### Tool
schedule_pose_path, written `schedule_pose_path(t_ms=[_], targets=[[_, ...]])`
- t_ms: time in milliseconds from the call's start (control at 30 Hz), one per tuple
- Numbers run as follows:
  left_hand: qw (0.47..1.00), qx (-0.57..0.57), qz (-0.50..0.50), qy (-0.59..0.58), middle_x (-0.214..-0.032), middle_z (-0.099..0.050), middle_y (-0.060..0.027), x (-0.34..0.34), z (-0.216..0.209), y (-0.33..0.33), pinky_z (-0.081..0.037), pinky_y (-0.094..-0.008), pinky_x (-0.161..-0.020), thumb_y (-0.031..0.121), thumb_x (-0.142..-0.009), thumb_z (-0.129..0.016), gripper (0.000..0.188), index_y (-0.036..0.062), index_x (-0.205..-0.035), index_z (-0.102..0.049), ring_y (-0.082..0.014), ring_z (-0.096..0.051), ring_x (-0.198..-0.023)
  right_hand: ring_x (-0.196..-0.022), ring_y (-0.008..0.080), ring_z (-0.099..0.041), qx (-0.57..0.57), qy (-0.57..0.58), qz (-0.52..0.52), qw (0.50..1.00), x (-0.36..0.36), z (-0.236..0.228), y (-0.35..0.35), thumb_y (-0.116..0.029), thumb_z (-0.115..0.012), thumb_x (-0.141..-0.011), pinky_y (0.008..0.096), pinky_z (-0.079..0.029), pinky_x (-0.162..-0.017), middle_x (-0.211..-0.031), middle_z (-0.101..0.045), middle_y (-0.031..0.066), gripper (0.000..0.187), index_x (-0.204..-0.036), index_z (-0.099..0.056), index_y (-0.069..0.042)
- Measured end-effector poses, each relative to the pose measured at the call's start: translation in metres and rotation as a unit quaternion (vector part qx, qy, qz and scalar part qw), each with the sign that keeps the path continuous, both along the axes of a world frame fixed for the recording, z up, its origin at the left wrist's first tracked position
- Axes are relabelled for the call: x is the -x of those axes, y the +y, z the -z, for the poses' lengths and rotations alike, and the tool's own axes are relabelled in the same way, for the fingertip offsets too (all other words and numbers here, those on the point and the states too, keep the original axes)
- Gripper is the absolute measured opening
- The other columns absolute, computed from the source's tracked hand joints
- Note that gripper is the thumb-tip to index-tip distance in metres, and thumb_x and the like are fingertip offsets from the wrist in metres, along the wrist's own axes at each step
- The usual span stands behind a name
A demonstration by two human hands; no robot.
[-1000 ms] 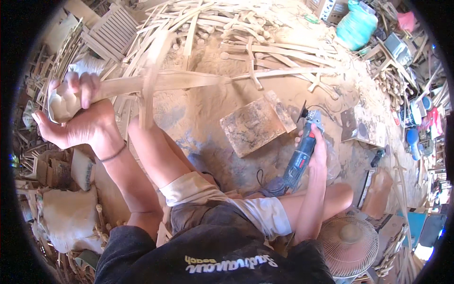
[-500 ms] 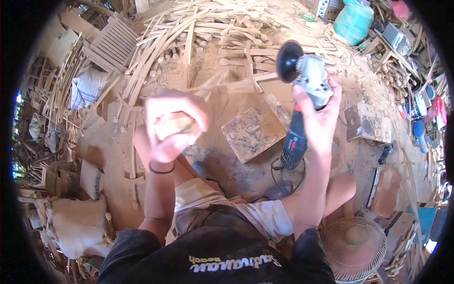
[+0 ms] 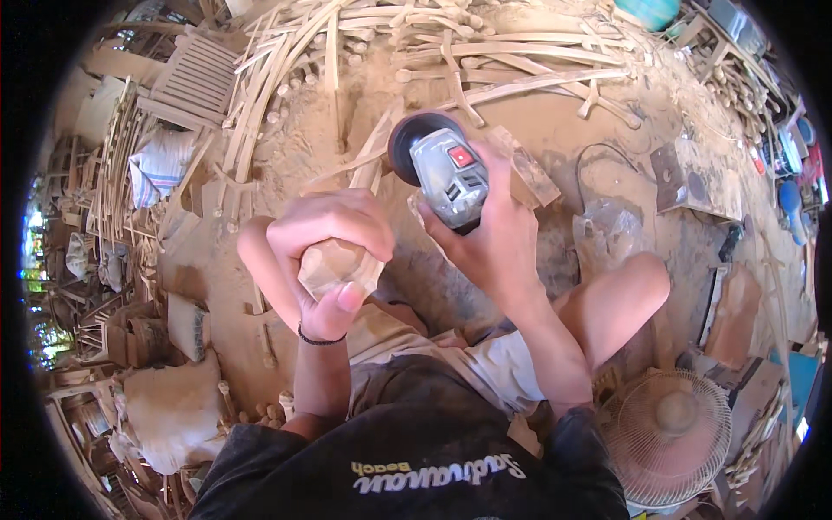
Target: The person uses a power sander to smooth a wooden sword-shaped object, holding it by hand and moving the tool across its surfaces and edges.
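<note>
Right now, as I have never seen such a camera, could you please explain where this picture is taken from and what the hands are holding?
The picture comes from a wide fisheye camera worn on the person's head and looking down, so edges bend near the rim. There is no robot: both bare hands are the wearer's own, like the black shirt. The left hand holds a pale, faceted wooden knob. The right hand holds a grey power tool with a red part and a black round disc. On the sandy brown floor beyond lie long pale wooden pieces. At the lower right stands a round fan with a pale wire cage.
</note>
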State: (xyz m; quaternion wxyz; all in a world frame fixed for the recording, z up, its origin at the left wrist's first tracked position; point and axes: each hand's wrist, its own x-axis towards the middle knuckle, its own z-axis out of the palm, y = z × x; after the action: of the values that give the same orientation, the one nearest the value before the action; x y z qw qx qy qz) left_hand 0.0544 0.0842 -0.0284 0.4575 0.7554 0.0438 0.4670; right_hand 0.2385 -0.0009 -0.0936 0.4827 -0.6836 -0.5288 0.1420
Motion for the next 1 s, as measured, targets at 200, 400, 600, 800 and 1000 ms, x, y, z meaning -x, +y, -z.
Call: schedule_pose_path(t_ms=[200,400,600,800,1000], targets=[[1.000,-0.007,-0.001,-0.008,-0.073,-0.068,-0.0120,-0.003,0.010,0.001,-0.046,-0.0357,-0.056,0.044,-0.083,-0.077,0.047,-0.0032,-0.087,-0.071,-0.0238,-0.062,-0.058,-0.094,0.0476,-0.077,0.091,-0.030,0.019,0.995,-0.002,-0.004,0.006,-0.037,-0.093,-0.085,0.0545,-0.062,-0.079,-0.112,-0.078,0.0221,0.086,-0.152,-0.045,-0.012],[1.000,0.018,-0.012,-0.007,-0.073,-0.068,-0.0126,-0.006,0.012,-0.001,-0.046,-0.0347,-0.057,0.041,-0.081,-0.077,0.045,-0.0031,-0.086,-0.071,-0.0233,-0.062,-0.058,-0.092,0.0472,-0.077,0.044,-0.010,0.010,0.999,0.000,0.005,0.005,-0.036,-0.093,-0.085,0.0544,-0.062,-0.078,-0.109,-0.078,0.0235,0.085,-0.151,-0.045,-0.011],[1.000,0.002,-0.009,-0.001,-0.073,-0.068,-0.0126,-0.007,0.015,-0.003,-0.046,-0.0343,-0.055,0.040,-0.080,-0.077,0.044,-0.0033,-0.085,-0.071,-0.0225,-0.062,-0.058,-0.092,0.0472,-0.077,0.049,-0.021,0.018,0.998,-0.003,0.009,0.008,-0.037,-0.093,-0.085,0.0544,-0.062,-0.078,-0.108,-0.078,0.0230,0.084,-0.149,-0.046,-0.011],[0.999,0.028,-0.022,0.005,-0.071,-0.068,-0.0132,-0.009,0.015,-0.006,-0.047,-0.0335,-0.056,0.041,-0.079,-0.077,0.046,-0.0036,-0.085,-0.071,-0.0236,-0.063,-0.058,-0.087,0.0475,-0.077,0.063,-0.011,-0.005,0.998,0.000,0.011,0.008,-0.038,-0.091,-0.086,0.0559,-0.061,-0.075,-0.101,-0.078,0.0249,0.084,-0.150,-0.044,-0.011],[1.000,0.009,-0.009,-0.001,-0.071,-0.068,-0.0137,-0.005,0.019,-0.003,-0.048,-0.0343,-0.056,0.042,-0.077,-0.078,0.047,-0.0047,-0.082,-0.070,-0.0247,-0.065,-0.059,-0.078,0.0473,-0.077,0.053,-0.030,0.013,0.998,-0.004,0.016,0.007,-0.040,-0.089,-0.086,0.0574,-0.060,-0.071,-0.089,-0.077,0.0268,0.087,-0.153,-0.041,-0.012]])
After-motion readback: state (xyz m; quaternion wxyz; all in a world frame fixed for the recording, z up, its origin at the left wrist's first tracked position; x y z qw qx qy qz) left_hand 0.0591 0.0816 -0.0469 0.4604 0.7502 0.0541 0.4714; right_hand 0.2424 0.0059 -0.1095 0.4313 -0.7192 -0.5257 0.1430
